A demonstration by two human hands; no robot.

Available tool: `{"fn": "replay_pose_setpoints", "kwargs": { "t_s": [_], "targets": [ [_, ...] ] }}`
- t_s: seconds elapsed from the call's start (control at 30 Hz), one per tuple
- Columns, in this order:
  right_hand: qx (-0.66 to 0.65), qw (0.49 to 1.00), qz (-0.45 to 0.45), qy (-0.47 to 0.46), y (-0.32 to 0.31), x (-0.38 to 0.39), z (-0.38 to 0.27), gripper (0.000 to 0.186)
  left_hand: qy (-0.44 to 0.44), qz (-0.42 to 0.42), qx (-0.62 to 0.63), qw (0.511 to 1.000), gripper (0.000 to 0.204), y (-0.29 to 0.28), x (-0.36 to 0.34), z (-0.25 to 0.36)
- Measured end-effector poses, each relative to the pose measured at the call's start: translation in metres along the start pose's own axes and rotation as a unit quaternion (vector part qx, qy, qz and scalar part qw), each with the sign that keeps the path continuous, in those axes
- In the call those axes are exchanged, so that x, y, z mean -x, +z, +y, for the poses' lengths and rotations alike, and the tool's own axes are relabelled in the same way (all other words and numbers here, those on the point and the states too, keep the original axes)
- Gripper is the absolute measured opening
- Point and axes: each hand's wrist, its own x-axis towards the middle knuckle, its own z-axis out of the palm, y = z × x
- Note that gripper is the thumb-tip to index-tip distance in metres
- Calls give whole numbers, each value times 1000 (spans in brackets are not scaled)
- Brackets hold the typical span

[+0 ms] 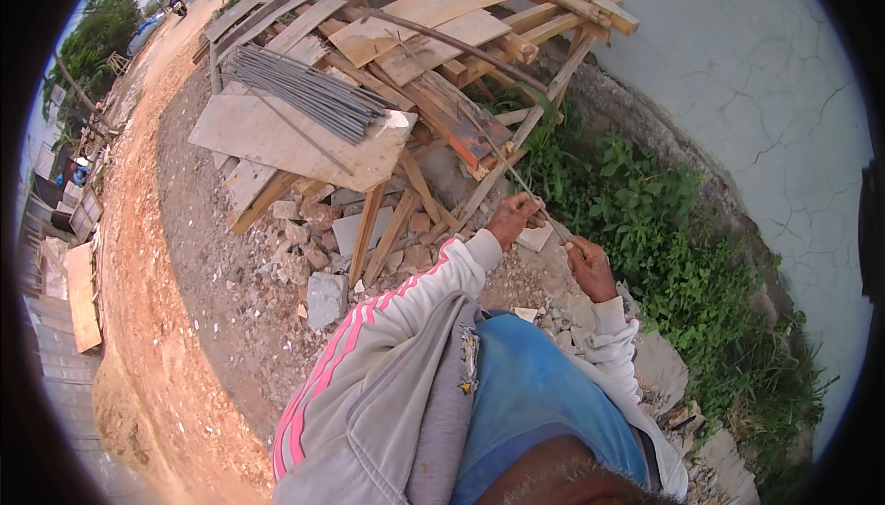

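Observation:
A thin metal rod (519,177) slants from the boards of a timber stack down to my two hands. My left hand (514,219) is closed round it near the lower end. A little lower and to the right, my right hand (591,268) grips the same rod, apart from the left one. Beyond my hands, a bundle of cut grey steel rods (309,90) lies on a pale plywood sheet (304,143). One single rod (300,127) lies askew across that sheet. Short upright pins (402,41) stick up from a board farther back.
The rough timber stack (442,90) stands on slanted wooden legs (367,228) ahead of me. Broken bricks and a grey concrete block (326,300) litter the ground below. Green weeds (636,201) grow along a cracked wall (765,71) at right. A dirt road (138,256) runs at left.

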Motion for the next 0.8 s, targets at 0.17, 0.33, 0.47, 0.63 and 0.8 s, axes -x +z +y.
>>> {"fn": "replay_pose_setpoints", "kwargs": {
  "t_s": [0.17, 0.33, 0.47, 0.63, 0.8],
  "targets": [
    [-83, 991, -70, 78, -26, 24, 13, 27, 16, 5, -2, 1000, 32, -10, -8, -1],
    [-63, 996, -47, 45, -18, 31, 16, 27, 12, -14, 41, 999, 34, 0, 5, -2],
    [-64, 996, -32, 58, -9, 34, 12, 28, -14, -39, 61, 997, 33, 11, 16, -14],
    [3, 999, 10, 42, -3, 40, 11, 26, -12, -56, 84, 995, 29, 12, 19, -19],
    [92, 993, 37, -60, -36, 17, 7, 26, 10, -70, 130, 989, 25, 29, 2, -6]
  ]
}}
